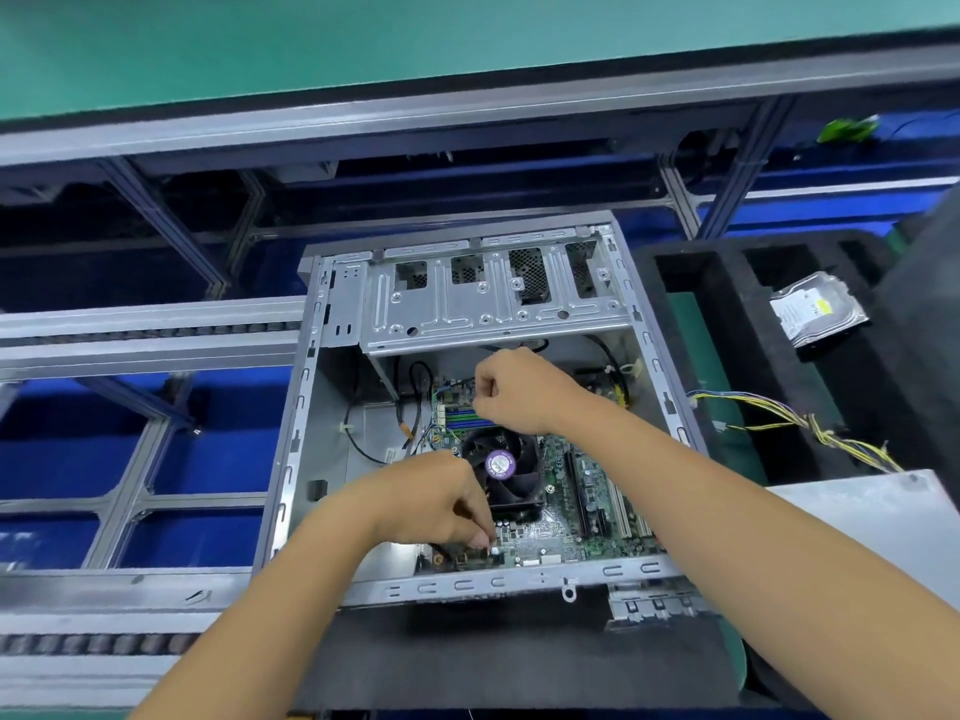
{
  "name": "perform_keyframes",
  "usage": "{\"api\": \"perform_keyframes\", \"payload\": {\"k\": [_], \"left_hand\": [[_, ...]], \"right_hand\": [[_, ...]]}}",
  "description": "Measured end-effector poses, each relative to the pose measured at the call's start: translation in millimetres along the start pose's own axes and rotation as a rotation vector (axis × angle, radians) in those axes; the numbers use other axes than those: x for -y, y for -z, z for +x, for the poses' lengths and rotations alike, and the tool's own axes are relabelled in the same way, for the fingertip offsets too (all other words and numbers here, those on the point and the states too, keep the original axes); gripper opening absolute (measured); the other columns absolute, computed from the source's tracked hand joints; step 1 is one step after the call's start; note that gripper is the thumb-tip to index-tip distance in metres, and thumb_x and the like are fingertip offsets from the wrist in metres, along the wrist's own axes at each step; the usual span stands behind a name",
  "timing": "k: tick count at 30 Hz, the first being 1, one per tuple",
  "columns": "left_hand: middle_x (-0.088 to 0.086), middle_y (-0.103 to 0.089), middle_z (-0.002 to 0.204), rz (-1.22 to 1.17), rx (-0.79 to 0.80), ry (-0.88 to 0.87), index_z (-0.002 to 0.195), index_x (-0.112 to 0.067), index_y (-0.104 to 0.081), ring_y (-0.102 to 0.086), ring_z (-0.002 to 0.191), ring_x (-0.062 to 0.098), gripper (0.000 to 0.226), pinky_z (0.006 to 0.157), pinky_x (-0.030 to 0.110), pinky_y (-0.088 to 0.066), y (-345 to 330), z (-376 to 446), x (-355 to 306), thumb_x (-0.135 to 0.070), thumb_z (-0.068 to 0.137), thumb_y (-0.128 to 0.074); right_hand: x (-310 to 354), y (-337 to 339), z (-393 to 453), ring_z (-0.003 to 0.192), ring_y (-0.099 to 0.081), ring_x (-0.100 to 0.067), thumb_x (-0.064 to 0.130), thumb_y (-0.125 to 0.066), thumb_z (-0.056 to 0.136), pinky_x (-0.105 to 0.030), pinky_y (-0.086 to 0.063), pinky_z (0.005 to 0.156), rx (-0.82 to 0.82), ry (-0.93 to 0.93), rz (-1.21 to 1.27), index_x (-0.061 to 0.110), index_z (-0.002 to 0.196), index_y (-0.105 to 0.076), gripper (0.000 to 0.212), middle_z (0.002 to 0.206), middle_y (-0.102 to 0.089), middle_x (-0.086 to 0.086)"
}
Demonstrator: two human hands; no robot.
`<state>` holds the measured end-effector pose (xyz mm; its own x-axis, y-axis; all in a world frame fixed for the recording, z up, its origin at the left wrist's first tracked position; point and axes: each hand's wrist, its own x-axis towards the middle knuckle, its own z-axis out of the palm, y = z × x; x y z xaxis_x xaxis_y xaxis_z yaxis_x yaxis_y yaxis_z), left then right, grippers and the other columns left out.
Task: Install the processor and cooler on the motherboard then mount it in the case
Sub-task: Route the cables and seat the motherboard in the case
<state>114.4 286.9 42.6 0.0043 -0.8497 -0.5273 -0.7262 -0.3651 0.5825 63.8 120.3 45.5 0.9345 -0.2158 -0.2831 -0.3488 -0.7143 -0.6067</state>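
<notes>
A grey metal case (296,407) lies open on its side. Inside it sits the green motherboard (566,522), with a black cooler fan (506,472) bearing a purple label. My left hand (441,501) reaches in at the board's near left corner, fingers curled down onto the board beside the fan. My right hand (519,389) hovers over the board's far edge above the blue memory slots (462,415), its fingers curled; whether it pinches anything is hidden. The processor is not visible under the cooler.
A drive cage (493,298) spans the case's far end. Black foam tray (727,324) on the right holds a hard drive (815,309); yellow and black cable bundle (800,423) lies across it. A grey metal panel (872,517) sits at right. Conveyor rails (145,324) run left.
</notes>
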Motion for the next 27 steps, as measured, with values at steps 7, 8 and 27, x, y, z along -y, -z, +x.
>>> {"api": "perform_keyframes", "payload": {"k": [7, 8, 27], "left_hand": [[-0.017, -0.063, 0.081, -0.046, -0.342, -0.005, 0.085, -0.031, -0.076, -0.055, 0.081, 0.001, 0.008, 0.074, 0.021, -0.043, 10, -15, 5, -0.028, 0.08, -0.071], [-0.016, -0.062, 0.08, -0.093, -0.431, 0.008, 0.081, -0.029, -0.076, -0.056, 0.079, 0.002, 0.007, 0.072, 0.019, -0.043, 12, -14, 6, -0.025, 0.081, -0.071], [0.01, -0.058, 0.111, 0.045, -0.337, 0.788, 0.118, -0.009, -0.045, -0.054, 0.092, 0.024, 0.038, 0.076, 0.032, -0.047, 12, 25, 58, -0.022, 0.087, -0.063]], "right_hand": [[-1, -4, -2, 0.076, -0.055, -0.024, 0.014, -0.055, 0.091, -0.031, -0.044, 0.067, 0.118, 0.012, -0.131, 0.016, 0.075, -0.056, 0.016, 0.08, -0.057, -0.002], [-1, -4, -3, 0.076, -0.055, -0.025, 0.015, -0.055, 0.092, -0.031, -0.044, 0.066, 0.122, 0.013, -0.139, 0.015, 0.08, -0.057, 0.013, 0.082, -0.057, -0.003], [-7, -1, 1, 0.062, -0.048, -0.023, 0.01, -0.052, 0.091, -0.032, -0.042, 0.06, 0.056, -0.011, -0.115, 0.013, 0.069, -0.052, 0.022, 0.071, -0.059, -0.008]]}}
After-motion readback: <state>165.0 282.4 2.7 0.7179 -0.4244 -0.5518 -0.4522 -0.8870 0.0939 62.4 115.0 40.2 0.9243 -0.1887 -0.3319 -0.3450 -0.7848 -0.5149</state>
